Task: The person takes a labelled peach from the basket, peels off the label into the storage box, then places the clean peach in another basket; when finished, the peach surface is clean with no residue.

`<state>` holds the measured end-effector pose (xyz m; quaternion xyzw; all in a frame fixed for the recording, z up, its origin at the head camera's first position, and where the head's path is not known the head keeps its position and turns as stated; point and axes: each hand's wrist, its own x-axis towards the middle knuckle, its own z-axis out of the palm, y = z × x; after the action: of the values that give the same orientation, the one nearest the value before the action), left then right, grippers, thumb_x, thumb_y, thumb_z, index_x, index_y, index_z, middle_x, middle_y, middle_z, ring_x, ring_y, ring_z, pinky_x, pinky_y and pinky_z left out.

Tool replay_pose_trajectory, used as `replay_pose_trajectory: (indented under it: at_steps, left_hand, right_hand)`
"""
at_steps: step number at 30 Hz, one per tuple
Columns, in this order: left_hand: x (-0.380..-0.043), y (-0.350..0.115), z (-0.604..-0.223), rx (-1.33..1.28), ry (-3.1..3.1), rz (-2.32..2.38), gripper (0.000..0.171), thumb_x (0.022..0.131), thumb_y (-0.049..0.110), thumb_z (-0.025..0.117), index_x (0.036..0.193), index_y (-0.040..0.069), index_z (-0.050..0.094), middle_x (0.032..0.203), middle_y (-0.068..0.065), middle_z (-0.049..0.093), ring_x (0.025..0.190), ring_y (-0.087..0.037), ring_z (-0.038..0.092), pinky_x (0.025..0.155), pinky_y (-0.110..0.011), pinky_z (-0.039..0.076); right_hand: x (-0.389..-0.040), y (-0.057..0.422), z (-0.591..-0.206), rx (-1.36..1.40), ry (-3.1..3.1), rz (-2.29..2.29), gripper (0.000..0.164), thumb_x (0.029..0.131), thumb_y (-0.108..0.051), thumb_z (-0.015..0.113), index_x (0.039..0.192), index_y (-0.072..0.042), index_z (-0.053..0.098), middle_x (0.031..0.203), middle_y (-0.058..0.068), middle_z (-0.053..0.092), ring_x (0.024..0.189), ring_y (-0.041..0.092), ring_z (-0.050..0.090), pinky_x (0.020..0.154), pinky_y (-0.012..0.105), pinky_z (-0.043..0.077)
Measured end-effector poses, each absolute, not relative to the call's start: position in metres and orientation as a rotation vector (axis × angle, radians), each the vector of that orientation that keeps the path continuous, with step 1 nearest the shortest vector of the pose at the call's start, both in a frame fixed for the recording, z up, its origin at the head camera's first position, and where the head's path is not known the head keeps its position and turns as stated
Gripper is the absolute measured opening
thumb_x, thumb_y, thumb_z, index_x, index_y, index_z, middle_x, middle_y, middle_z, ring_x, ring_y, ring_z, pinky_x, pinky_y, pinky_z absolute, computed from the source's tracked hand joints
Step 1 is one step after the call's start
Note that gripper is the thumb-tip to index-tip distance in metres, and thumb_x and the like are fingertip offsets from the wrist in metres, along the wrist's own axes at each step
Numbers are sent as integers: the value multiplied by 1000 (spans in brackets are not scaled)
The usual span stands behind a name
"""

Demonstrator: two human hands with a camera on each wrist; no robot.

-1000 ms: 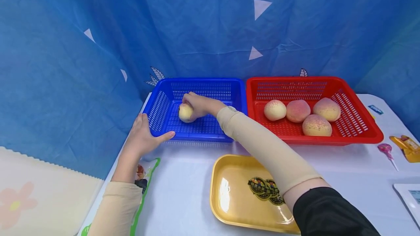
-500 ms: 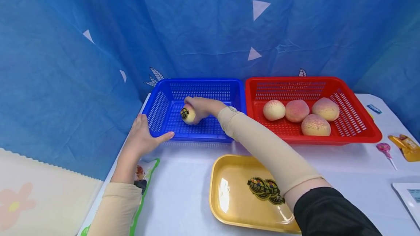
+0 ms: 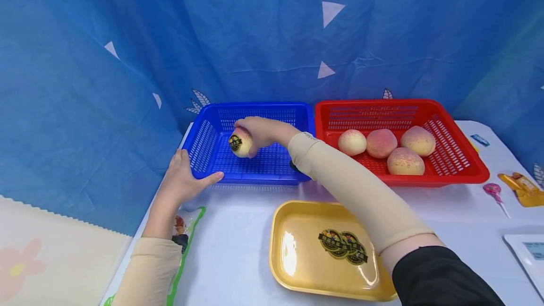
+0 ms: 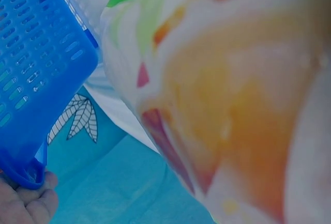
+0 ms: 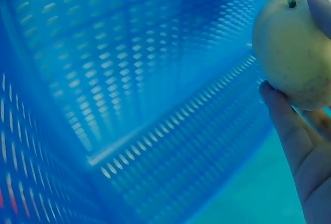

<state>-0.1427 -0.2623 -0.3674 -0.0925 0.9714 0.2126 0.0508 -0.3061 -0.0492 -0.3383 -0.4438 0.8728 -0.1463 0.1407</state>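
My right hand (image 3: 261,131) grips a pale yellow and pink peach (image 3: 241,143) inside the blue basket (image 3: 255,177). A round black and gold sticker (image 3: 235,143) is on the peach's upper left side. From the right wrist, the peach (image 5: 289,58) appears between thumb and fingers, its small stem hollow toward the camera; whether it touches the basket floor I cannot tell. At the basket's front left corner, my left hand (image 3: 182,183) holds the rim, thumb along the front edge. Curled fingertips (image 4: 36,203) show under that rim in the left wrist view.
Right of the blue basket stands a red basket (image 3: 425,181) with several peaches (image 3: 381,143). A gold tray (image 3: 297,273) with overlapping stickers (image 3: 342,247) lies in front. Beside the left forearm is a snack bag (image 3: 191,235). A lollipop (image 3: 493,189) and wrapped candy (image 3: 524,188) lie far right.
The peach in my right hand has turned, bringing its sticker into view, and has shifted slightly. My left hand stays on the blue basket's rim.
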Motion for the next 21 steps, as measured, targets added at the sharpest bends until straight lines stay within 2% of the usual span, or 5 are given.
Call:
replay_pose_trajectory:
  at_steps: [9, 18, 21]
  left_hand:
    - [-142, -263, -366, -292, 2944, 650, 138, 77, 81, 59, 152, -8, -15, 160, -32, -16, 149, -54, -6, 118, -69, 10]
    - [-142, -263, -367, -319, 2952, 671, 141, 74, 83, 59, 153, -7, -14, 161, -32, -15, 149, -53, -6, 117, -69, 10]
    - [-143, -262, -366, -336, 2961, 681, 142, 72, 84, 60, 154, -7, -13, 161, -32, -13, 149, -53, -5, 117, -69, 11]
  right_hand:
    - [-282, -23, -300, -1357, 2548, -617, 91, 71, -31, 90, 146, -15, 41, 129, -1, 55, 114, 15, 53, 96, 31, 52]
    - [-245, 25, -280, -1382, 2571, -833, 95, 73, -32, 89, 151, -19, 37, 139, -3, 51, 126, 13, 50, 100, 31, 52]
    - [-235, 43, -279, -1389, 2584, -903, 96, 72, -32, 90, 151, -19, 37, 140, -3, 50, 127, 12, 49, 97, 29, 54]
